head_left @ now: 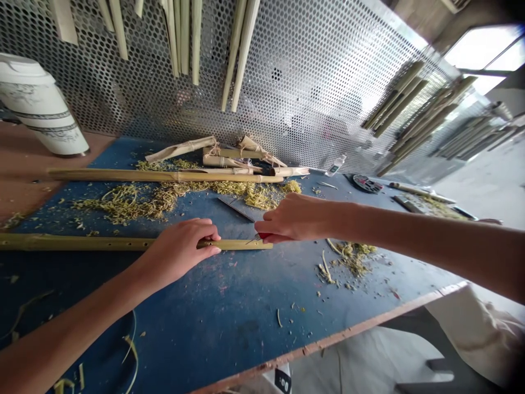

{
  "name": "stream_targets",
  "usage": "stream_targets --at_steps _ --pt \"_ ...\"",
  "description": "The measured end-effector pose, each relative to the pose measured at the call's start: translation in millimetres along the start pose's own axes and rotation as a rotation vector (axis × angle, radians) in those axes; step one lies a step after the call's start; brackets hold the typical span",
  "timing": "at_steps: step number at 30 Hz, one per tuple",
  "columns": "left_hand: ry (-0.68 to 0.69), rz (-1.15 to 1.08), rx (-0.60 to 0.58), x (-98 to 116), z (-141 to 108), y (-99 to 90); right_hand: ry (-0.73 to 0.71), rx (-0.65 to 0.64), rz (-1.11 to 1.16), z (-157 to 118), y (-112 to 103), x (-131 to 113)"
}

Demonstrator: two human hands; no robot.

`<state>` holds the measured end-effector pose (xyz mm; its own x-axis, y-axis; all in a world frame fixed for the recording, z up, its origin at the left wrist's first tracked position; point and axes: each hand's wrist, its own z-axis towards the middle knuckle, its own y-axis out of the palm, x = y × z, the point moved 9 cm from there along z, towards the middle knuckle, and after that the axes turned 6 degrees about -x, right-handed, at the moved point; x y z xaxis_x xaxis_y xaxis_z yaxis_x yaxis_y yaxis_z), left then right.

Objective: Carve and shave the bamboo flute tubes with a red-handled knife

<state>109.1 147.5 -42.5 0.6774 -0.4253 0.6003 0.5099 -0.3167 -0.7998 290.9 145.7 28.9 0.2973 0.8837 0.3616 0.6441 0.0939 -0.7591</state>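
A long bamboo flute (102,243) with small holes along its top lies across the blue bench. My left hand (186,243) is closed round it near its right end, thumb on the near side and fingers over the far side. Above that end, my right hand (285,220) is closed on a small red-handled tool (264,235), mostly hidden by the fingers. The tool's thin metal tip points left at the flute, by a hole; whether it touches, I cannot tell. Just behind the flute lies a flat dark blade-like strip (235,209).
Behind are piles of shavings (135,202), a long bamboo pole (123,175) and split bamboo pieces (229,156). A white tumbler (45,109) stands at left. A small bottle (335,166) and a tape-like roll (368,184) sit toward the right. Bamboo strips hang on the perforated metal panel (295,49).
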Motion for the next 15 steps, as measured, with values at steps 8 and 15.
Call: stream_targets --at_steps 8,15 --pt "0.023 -0.005 -0.001 -1 1 0.3 -0.003 -0.002 0.05 3 2 3" --pt "0.025 -0.007 -0.001 0 1 -0.6 0.138 0.043 0.183 1 0 10"
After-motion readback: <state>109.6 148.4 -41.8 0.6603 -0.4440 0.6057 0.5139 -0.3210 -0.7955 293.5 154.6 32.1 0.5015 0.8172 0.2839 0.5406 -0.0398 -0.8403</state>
